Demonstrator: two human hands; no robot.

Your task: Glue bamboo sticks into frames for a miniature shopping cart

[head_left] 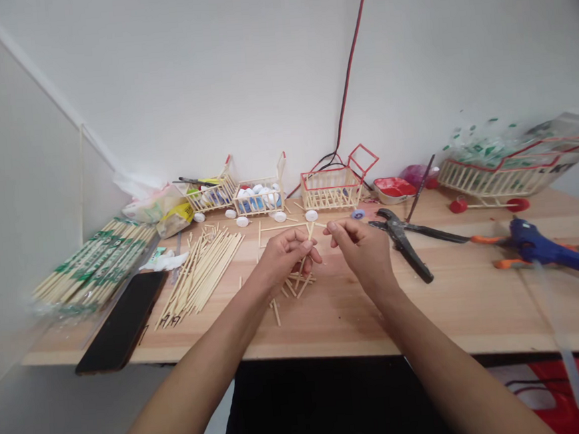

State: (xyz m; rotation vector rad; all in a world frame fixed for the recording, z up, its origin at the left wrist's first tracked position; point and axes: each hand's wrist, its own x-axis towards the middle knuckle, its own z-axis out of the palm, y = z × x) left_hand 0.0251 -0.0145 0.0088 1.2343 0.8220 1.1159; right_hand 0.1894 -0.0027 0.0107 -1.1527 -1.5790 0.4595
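Observation:
My left hand is closed, with thumb and fingers pinching thin wooden sticks that cross near their upper ends. To its right, my right hand is also closed. Between its thumb and forefinger is the end of a short wooden stick, which points toward the sticks in the left hand. Whether these sticks touch I cannot tell. Beneath the left hand, loose cut sticks lie on the wooden table, partly hidden by the fingers. Behind the hands lies a stick frame.
Small stick carts line the wall, one red-rimmed. Left are a stick pile, packaged sticks and a phone. Right are pliers, a blue glue gun, red paint and a larger cart.

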